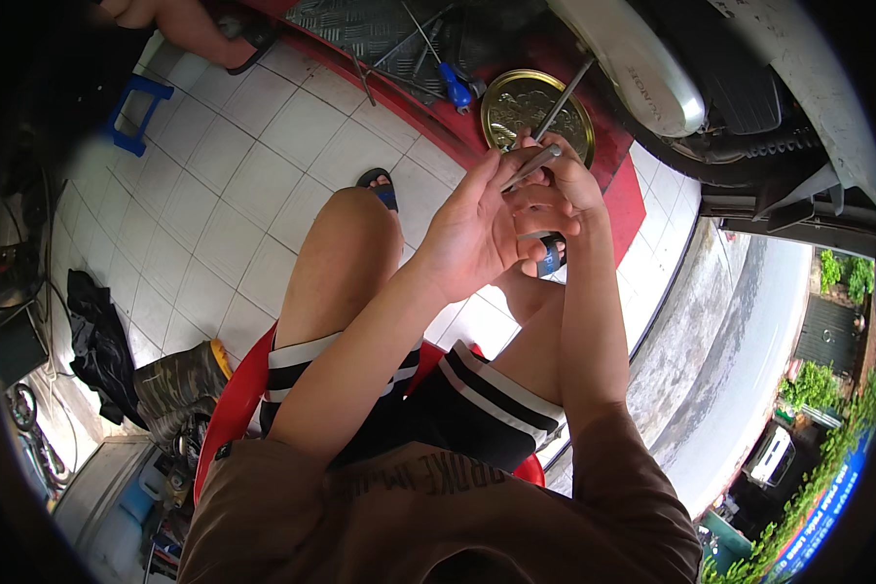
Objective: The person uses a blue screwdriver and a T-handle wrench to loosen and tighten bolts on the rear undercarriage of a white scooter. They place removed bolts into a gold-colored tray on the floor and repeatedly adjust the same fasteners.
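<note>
My left hand has its thumb and index finger at a short silver metal tool, its other fingers loosely curled. My right hand is pressed close behind it, fingers closed around the metal pieces; which finger holds which is partly hidden. A long thin metal bar rises from between both hands toward the upper right, over a round gold-coloured tray on a red stand with a dark treadplate top.
A blue-handled screwdriver and other tools lie on the stand. A motorbike fills the upper right. Another person's leg and a blue stool are upper left. I sit on a red seat; a road runs at right.
</note>
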`<state>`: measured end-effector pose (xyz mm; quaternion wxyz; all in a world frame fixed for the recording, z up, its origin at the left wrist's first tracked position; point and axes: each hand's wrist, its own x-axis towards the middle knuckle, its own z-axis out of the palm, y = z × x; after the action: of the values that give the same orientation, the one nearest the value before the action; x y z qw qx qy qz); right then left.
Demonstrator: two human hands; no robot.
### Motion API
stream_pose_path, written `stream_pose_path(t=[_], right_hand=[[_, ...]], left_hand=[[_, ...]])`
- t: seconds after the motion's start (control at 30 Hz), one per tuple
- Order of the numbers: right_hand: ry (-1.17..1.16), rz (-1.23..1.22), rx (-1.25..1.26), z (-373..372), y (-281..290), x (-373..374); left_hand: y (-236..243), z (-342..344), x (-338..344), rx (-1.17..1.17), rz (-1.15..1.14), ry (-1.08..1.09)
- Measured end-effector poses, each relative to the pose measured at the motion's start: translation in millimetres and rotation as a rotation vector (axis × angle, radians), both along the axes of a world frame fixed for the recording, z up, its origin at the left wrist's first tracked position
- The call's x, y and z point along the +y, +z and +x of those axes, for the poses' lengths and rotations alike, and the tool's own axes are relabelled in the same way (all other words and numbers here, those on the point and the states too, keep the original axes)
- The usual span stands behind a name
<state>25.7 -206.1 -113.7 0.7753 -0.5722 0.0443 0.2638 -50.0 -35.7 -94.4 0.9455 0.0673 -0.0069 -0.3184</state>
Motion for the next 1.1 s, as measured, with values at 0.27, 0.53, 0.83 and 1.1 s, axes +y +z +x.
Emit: stream_pose_path(t=[0.27,0.53,0.83,1.1], right_hand=[[-0.115,0.088,0.079,7,-23,13],[-0.105,-0.111,0.130,11,-20,15],[0.071,-0.366,0.175,-14,-16,12],[0.199,-0.408,0.046,-41,-20,0]], left_hand=[[-21,16,-10,0.151,0.158,0.177],[-22,8,-17,-0.090,0.646,0.229],[-23,-25,-21,-0.636,1.316,-0.130],[-38,-46,-31,-1.054,1.743,-0.349]])
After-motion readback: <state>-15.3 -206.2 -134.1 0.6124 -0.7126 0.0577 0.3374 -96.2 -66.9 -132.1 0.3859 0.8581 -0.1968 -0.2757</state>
